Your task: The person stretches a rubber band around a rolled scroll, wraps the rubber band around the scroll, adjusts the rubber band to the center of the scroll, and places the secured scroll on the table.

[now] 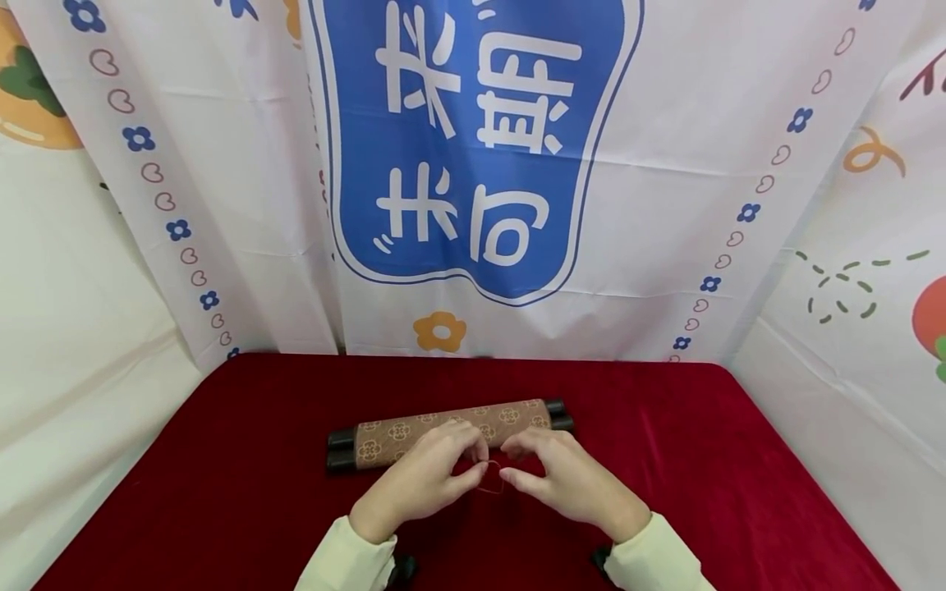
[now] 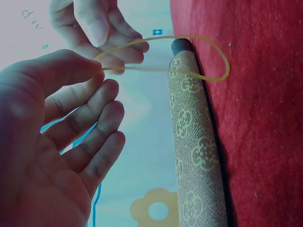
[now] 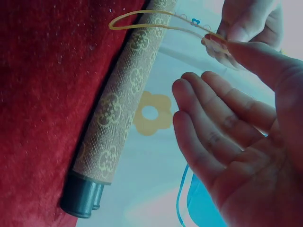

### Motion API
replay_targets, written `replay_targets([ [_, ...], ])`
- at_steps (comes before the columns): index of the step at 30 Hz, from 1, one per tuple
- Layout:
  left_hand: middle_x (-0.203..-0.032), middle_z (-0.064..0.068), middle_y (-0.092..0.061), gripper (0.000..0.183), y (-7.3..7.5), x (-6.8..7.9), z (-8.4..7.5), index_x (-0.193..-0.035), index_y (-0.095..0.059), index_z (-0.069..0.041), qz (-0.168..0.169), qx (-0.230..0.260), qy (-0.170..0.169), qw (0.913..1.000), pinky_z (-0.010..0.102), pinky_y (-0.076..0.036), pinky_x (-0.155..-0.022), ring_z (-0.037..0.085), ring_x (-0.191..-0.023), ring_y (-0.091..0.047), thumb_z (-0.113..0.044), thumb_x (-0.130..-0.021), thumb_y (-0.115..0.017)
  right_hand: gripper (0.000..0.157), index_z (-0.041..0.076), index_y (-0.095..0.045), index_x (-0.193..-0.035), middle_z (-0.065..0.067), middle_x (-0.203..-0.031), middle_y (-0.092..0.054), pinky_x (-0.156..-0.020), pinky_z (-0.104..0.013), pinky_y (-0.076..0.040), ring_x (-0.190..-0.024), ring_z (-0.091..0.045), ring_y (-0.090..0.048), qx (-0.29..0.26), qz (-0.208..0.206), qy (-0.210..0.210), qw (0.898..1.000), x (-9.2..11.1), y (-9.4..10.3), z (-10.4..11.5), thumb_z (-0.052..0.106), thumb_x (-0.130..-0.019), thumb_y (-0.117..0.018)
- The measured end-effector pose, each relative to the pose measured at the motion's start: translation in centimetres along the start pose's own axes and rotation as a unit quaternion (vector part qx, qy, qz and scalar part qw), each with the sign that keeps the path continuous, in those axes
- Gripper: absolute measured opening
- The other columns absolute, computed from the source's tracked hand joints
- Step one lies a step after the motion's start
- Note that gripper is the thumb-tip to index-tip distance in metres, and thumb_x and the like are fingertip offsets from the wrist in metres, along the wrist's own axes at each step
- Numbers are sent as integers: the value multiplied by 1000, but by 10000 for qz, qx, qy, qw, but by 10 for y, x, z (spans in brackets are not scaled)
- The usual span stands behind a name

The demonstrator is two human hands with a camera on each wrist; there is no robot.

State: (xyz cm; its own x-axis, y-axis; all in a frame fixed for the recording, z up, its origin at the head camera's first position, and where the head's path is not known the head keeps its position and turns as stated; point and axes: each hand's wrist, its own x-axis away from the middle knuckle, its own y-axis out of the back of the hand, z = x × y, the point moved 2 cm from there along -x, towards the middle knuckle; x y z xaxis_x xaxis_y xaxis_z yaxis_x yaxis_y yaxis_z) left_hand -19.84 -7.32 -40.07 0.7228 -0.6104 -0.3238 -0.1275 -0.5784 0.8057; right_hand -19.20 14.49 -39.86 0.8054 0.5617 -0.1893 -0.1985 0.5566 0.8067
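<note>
A thin, light, stretchy rubber band (image 1: pixel 491 478) is pinched between left hand (image 1: pixel 421 480) and right hand (image 1: pixel 572 484) just before the rolled scroll (image 1: pixel 451 428), best gripped at opposite sides.

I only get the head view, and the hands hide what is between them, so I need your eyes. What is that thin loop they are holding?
Observer: A yellowish rubber band; the left wrist view shows it as an open loop above the rolled scroll.
Operator: Is it round the scroll already?
Observer: No. In the right wrist view the band hangs free beside the roll, not wrapped on it.
Operator: How is each hand gripping it?
Observer: The left hand pinches it between thumb and forefinger, other fingers spread loosely. The right hand does the same.
Operator: And the scroll's ends?
Observer: The right wrist view shows two dark rod caps side by side.
</note>
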Motion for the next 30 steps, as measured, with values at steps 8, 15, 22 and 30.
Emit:
replay_targets([
  [8, -94, -10, -66, 11, -2, -1, -4, -96, -66, -19, 99, 189, -55, 9998, 25, -53, -81, 13, -90, -63, -10, -98, -71, 10, 11, -77, -108, 0, -104, -79, -88, -37, -63, -95, -8, -72, -194, -162, 436, 9987, -4, -7, 2, 16, -99, -74],
  [15, -91, -10, -63, 14, 4, 0, 1, -94, -64, -20, 5, 163, -60, 9998, 27, -54, -82, 10, -88, -61, -8, -98, -70, 5, 11, -77, -101, 7, -95, -77, -83, -32, -62, -85, 0, -67, -707, -159, 294, 9969, -3, -1, -6, 13, -100, -72],
  [22, -90, -10, -64, 14, 11, 0, 8, -93, -65, -20, 34, 210, 16, 9998, 28, -55, -80, 8, -87, -61, -8, -98, -69, 13, 12, -77, -105, 6, -97, -76, -84, -27, -59, -90, -4, -68, -1370, -202, 195, 9902, 0, 11, -17, 23, -101, -72],
  [30, -95, -9, -68, 6, 5, -1, 6, -96, -68, -17, 261, 146, 177, 9994, 30, -57, -86, 8, -93, -64, -13, -100, -69, 9, 15, -78, -103, 1, -91, -77, -75, -27, -60, -82, -2, -67, -1049, -324, 293, 9935, -4, 20, -13, 22, -101, -72],
])
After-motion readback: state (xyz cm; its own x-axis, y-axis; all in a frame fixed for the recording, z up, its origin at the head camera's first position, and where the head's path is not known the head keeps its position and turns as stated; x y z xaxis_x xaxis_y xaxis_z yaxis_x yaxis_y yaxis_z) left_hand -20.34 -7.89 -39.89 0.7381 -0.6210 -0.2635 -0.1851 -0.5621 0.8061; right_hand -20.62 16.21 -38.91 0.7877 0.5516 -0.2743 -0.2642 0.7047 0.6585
